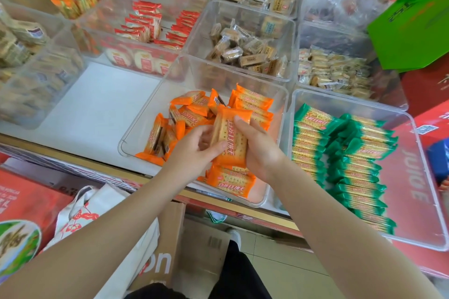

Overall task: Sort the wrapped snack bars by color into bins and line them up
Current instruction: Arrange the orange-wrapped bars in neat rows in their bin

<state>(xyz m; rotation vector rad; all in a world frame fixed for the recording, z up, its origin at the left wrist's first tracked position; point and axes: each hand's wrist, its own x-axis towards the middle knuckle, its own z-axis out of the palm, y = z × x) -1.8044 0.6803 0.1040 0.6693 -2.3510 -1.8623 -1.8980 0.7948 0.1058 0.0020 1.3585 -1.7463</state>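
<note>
Both hands hold a stack of orange-wrapped cracker bars (230, 133) upright above a clear bin (136, 126). My left hand (196, 150) grips the stack's left side, thumb across the front. My right hand (260, 145) grips its right side, thumb over the top. Several more orange bars (192, 109) lie loose in that bin, some lined up at its back right, and one lies flat at the front (230, 181). The clear bin to the right (352, 104) holds green-wrapped bars (357, 158) in two neat rows.
Behind stand clear bins of red-wrapped crackers (148, 24), brown wrapped snacks (245, 48) and pale biscuits (335, 73). Bare white shelf (97, 104) lies left of the orange bin. A green box (413, 22) juts in at right. A tote bag (97, 206) and cardboard boxes sit below.
</note>
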